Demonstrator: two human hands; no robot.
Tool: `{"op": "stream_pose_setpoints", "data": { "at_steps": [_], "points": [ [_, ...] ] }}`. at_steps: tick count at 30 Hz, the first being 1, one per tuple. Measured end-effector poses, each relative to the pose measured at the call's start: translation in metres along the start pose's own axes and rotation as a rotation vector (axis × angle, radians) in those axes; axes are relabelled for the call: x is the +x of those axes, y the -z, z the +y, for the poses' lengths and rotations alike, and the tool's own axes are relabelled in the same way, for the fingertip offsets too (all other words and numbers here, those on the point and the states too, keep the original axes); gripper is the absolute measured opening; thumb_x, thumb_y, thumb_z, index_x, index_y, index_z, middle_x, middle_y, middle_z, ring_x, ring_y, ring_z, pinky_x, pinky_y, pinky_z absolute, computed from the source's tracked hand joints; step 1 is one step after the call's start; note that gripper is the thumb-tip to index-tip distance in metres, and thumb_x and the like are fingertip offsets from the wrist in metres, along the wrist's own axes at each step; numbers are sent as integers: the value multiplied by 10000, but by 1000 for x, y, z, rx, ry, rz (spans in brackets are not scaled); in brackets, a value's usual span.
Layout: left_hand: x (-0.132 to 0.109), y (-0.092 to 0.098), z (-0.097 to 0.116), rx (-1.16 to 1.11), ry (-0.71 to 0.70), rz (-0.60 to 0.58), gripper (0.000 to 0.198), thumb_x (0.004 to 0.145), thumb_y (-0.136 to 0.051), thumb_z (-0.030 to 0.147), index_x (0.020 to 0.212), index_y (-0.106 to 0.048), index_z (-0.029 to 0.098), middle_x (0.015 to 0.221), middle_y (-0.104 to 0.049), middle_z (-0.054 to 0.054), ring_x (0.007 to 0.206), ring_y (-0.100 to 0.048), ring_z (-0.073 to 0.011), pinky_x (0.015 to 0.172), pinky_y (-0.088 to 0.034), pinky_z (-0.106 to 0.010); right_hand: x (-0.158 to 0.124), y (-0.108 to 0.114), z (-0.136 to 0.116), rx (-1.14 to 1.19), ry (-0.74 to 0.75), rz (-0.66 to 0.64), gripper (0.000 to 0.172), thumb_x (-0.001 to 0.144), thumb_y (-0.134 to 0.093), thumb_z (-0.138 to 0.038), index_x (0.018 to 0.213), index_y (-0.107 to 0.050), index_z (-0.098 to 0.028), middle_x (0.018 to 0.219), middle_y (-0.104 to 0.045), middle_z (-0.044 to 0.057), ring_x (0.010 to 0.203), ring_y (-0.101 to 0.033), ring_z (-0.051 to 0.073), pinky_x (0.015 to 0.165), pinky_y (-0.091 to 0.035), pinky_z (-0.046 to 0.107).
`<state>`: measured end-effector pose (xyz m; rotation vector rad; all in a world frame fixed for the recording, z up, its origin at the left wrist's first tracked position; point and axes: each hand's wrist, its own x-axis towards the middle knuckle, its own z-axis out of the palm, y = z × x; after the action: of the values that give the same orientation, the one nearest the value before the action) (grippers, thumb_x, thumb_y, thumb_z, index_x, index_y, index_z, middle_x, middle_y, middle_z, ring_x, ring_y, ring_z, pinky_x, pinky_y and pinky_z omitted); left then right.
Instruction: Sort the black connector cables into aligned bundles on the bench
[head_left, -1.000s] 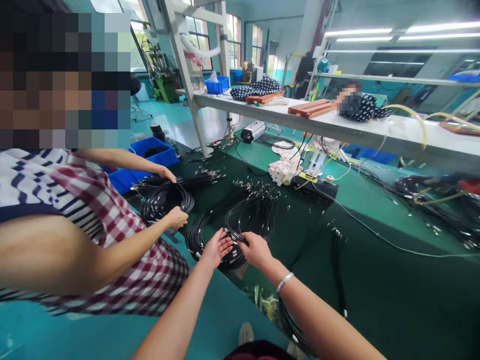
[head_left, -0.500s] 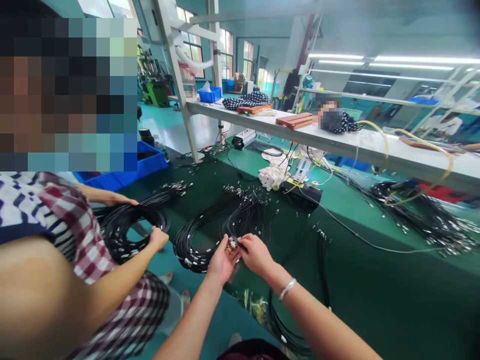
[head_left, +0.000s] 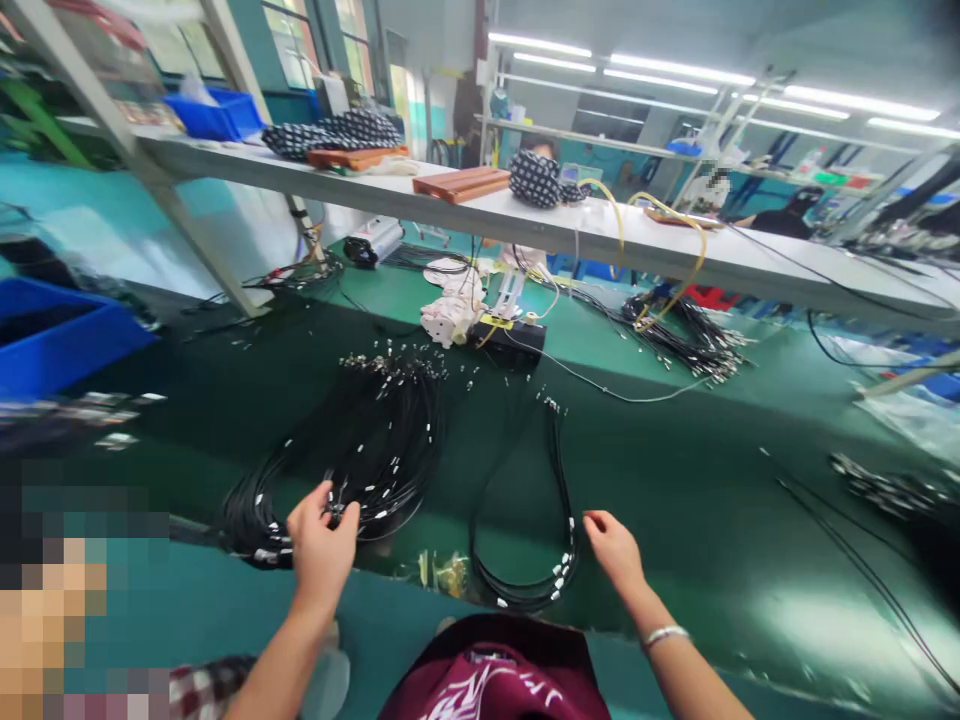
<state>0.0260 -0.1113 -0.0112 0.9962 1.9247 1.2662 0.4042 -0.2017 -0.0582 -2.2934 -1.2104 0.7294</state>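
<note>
The green table [head_left: 675,470] fills most of your view, with the long white shelf [head_left: 525,225] crossing above its far side and a blue bin [head_left: 52,335] out at the far left. On the near left of the table lies the big cable bundle [head_left: 367,450], black strands fanned in loose arcs with their metal ends pointing to the far side. The small cable loop [head_left: 536,530] sits just to the right of it, apart from it, its near end hanging over the table edge in front of you. Your left hand [head_left: 322,545] is closed, thumb against fingers, on a few strands at the near edge of the big bundle. Your right hand [head_left: 615,550] is loosely spread and holds nothing, its fingertips just beside the right side of the small loop. In my judgement you'll do best to pinch only one or two strands, lift them clear along their own curve instead of dragging across the heap, and steady the small loop with your free hand so its coils stay stacked and the ends stay together. Beyond the bundles a black box [head_left: 510,338] rests mid-table. The white tags [head_left: 562,580] on the strands are too small to read, and the white print on the maroon garment [head_left: 495,680] below you is not legible.
</note>
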Motion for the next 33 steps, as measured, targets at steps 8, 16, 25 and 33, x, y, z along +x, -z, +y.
{"op": "stream_pose_setpoints", "data": {
  "at_steps": [8,16,25,33],
  "points": [
    [-77,-120,-20,385,-139,-553,288,539,-722,276,728,-528,177,745,-547,-68,909,-542,-311,846,-380,-426,39,1,15,-57,-157,-16,351,833,-402,-427,938,-612,-166,937,-648,69,877,-601,204,726,-438,279],
    [-118,-101,-32,569,-689,-862,495,744,-573,325,1209,-439,217,1292,-434,-120,1237,-339,-289,1026,-232,-454,55,-25,-15,-160,-41,-57,423,710,-594,-324,1087,-489,-163,1068,-537,101,1011,-519,246,802,-408,311],
    [-140,-95,-58,814,-1077,-960,152,726,-495,69,751,-556,206,789,-563,-21,810,-512,-184,875,-379,-393,67,-12,-10,-156,-11,-174,291,678,-561,-193,966,-528,-176,932,-589,67,853,-590,210,717,-429,289],
    [-134,-87,-52,797,-1099,-944,147,756,-468,111,753,-541,239,783,-564,-11,749,-497,-168,733,-389,-299,126,-8,-25,-8,-44,-154,189,750,-532,-307,857,-589,-162,965,-614,118,939,-579,254,782,-416,349]
  ]
}}
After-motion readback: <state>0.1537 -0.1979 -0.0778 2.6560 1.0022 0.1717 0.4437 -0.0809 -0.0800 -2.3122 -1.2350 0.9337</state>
